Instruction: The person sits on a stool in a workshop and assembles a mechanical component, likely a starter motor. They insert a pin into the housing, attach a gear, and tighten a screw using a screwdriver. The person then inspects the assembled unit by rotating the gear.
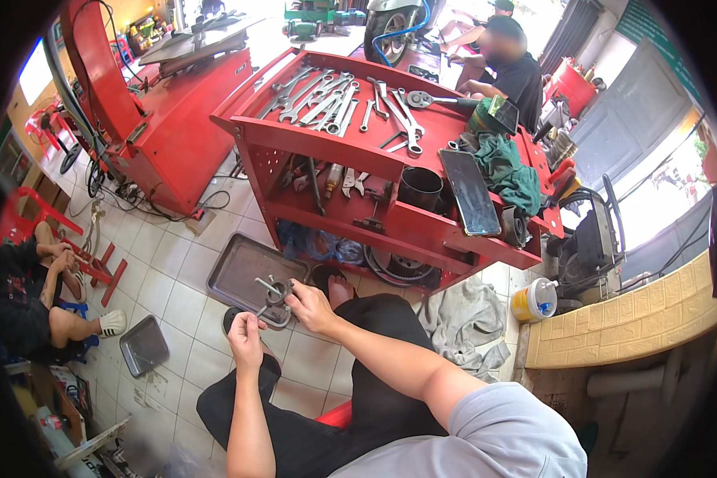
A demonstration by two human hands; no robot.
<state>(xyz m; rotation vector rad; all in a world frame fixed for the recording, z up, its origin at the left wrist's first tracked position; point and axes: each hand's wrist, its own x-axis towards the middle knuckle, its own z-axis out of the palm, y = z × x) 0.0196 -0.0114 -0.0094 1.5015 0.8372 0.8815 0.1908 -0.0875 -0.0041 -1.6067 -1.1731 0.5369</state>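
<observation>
Over the tiled floor (175, 299), the left hand (245, 338) has its fingers clenched around the handle of a metal puller tool (272, 301), steadying it. The right hand (311, 307) pinches its round centre. Beyond lie a steel tray (243, 267) and a red tool cart (390, 215).

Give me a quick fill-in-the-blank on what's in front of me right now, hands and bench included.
1. Both hands, left hand and right hand, hold a small metal part above a flat ____ tray on the tiled floor.
2. The wrenches lie on the top shelf of a ____ tool cart.
3. A dark phone lies on the cart beside a ____ rag.

Missing words: grey; red; green
</observation>
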